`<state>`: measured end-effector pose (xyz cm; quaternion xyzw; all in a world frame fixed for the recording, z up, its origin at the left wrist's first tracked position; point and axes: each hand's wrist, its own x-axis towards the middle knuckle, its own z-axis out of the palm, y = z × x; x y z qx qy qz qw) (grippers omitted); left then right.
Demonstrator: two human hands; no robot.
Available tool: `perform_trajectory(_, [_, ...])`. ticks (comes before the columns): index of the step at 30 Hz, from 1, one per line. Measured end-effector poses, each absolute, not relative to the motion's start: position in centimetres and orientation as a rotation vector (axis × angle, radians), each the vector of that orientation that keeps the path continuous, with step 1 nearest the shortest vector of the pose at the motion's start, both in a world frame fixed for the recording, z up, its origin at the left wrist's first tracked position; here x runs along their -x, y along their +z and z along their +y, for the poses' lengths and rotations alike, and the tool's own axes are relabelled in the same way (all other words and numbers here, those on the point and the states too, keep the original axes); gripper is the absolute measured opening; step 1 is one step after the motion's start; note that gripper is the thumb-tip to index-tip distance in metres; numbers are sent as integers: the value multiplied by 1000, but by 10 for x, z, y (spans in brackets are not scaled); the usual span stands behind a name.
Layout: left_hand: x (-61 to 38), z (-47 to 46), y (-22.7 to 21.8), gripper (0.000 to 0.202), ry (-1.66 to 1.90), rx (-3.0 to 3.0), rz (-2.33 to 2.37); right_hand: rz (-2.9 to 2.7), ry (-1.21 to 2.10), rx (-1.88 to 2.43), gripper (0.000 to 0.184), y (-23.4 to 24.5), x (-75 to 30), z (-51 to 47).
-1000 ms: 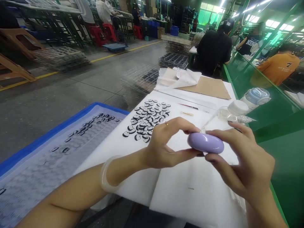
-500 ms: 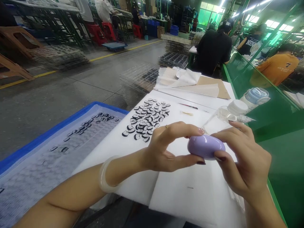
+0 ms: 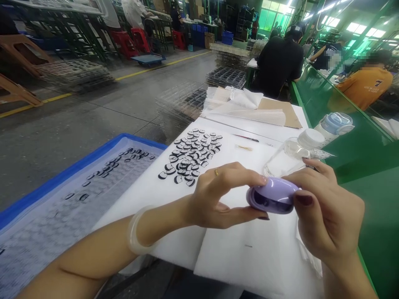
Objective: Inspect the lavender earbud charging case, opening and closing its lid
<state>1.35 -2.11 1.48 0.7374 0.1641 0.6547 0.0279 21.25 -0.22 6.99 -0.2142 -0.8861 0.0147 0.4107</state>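
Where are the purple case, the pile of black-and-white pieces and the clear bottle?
purple case (image 3: 272, 198): head view, on its front side between both hands.
pile of black-and-white pieces (image 3: 191, 155): head view, middle of the pile.
clear bottle (image 3: 288, 155): head view, on its clear body.

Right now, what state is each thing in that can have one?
Purple case: held off the foam by both hands, recess facing the camera.
Left hand: pinching the case's left end.
Right hand: gripping its right end.
Clear bottle: lying on its side, capped.
Black-and-white pieces: loose pile on the foam sheet.
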Motion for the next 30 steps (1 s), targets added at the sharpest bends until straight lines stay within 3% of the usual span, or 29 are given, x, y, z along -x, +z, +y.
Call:
perform_trajectory(7, [-13,-22,18,53,2016,-2309,527,-2225,56,564,31,70,-212,-3])
perform_trajectory(12, [-14,-24,19,40,2011,-2228,452,-2159,32,586,26,65,-210,-4])
perform_trajectory(30, [-16,-36,25,39,1897,-2074,589,-2102,169,618,26,67,-207,-5])
